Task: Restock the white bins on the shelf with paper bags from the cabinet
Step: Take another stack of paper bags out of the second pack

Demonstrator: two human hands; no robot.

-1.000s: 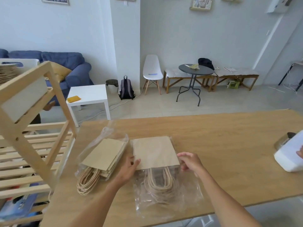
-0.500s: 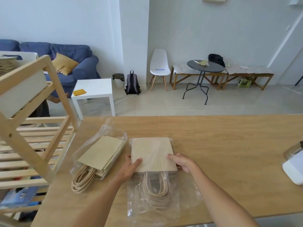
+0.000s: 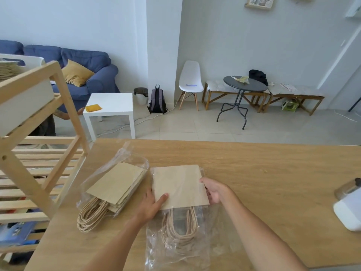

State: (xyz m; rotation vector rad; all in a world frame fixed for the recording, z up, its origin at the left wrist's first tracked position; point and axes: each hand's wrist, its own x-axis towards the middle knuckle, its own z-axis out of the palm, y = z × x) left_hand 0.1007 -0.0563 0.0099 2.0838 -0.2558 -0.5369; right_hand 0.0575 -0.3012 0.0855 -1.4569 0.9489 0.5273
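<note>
Two packs of brown paper bags with twine handles lie flat on the wooden table [image 3: 263, 173], each in clear plastic wrap. My left hand [image 3: 151, 205] grips the left edge of the right-hand pack [image 3: 178, 184], thumb on top. My right hand [image 3: 215, 189] holds its right edge. Its handles [image 3: 178, 227] point toward me inside the wrap. The left-hand pack [image 3: 117, 184] lies angled beside it, untouched. A white bin [image 3: 23, 94] sits on the top of the wooden shelf [image 3: 48, 153] at the left, with bags showing in it.
A white object [image 3: 349, 214] with a glass jar behind it stands at the table's right edge. Beyond the table are a white side table [image 3: 111, 104], a blue sofa, a backpack, a white chair and a round dark table. Part of a person shows behind the shelf.
Both hands have stayed on the right-hand pack, the right hand sliding a little farther up its edge. The head camera has shifted, so the view moved slightly.
</note>
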